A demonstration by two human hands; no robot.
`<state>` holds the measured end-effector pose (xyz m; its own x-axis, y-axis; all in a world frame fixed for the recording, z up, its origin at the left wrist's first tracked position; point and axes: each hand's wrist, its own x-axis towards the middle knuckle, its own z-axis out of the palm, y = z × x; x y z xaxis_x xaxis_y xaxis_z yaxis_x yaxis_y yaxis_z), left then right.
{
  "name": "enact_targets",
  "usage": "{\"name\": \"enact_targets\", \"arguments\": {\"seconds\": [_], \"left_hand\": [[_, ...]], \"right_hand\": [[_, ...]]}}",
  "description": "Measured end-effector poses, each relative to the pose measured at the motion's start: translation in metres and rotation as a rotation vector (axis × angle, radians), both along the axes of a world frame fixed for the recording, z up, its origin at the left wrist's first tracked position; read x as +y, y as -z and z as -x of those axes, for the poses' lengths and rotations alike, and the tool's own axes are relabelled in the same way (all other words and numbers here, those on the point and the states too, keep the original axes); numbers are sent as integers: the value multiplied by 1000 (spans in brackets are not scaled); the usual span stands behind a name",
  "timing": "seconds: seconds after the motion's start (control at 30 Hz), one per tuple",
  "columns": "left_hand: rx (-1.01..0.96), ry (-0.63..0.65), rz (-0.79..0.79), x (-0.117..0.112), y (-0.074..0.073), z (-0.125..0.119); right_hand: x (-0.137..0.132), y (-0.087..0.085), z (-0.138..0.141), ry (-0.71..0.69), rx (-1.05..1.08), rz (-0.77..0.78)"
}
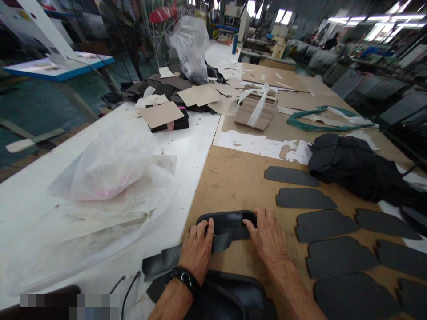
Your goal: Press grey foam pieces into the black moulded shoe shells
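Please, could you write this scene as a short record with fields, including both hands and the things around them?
Left hand: fingers on the left end of a black molded piece; dark wristband worn
Right hand: on the right end of the same piece
Surface below: brown board
Nearest the wearer: second black molded piece, partly out of frame
Right side: flat dark pieces spread out; dark pile beyond
Left side: translucent plastic bag on white tabletop
Farther ahead: tied card stack

Your moulded piece [230,220]: black | your wristband [185,277]: black | your flat cutouts [342,257]: dark grey | your board [230,178]: brown
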<state>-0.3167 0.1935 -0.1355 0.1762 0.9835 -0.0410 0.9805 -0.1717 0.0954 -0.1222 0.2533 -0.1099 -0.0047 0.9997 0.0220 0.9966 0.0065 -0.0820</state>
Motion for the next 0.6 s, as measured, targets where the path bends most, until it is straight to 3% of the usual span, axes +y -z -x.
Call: {"name": "enact_targets", "arguments": {"seconds": [0.1, 0.23, 0.4, 0.6], "left_hand": [[0, -10, 41, 0, 0, -1], [7, -8, 17, 0, 1, -2], [1, 14, 0, -2, 3, -1], [-18, 45, -68, -2, 2, 1]], "right_hand": [[-13, 3, 7, -194, -2, -153], [-26, 13, 17, -473, 82, -128], [-35, 26, 22, -470, 72, -111], [-37, 29, 21, -465, 105, -131]]}}
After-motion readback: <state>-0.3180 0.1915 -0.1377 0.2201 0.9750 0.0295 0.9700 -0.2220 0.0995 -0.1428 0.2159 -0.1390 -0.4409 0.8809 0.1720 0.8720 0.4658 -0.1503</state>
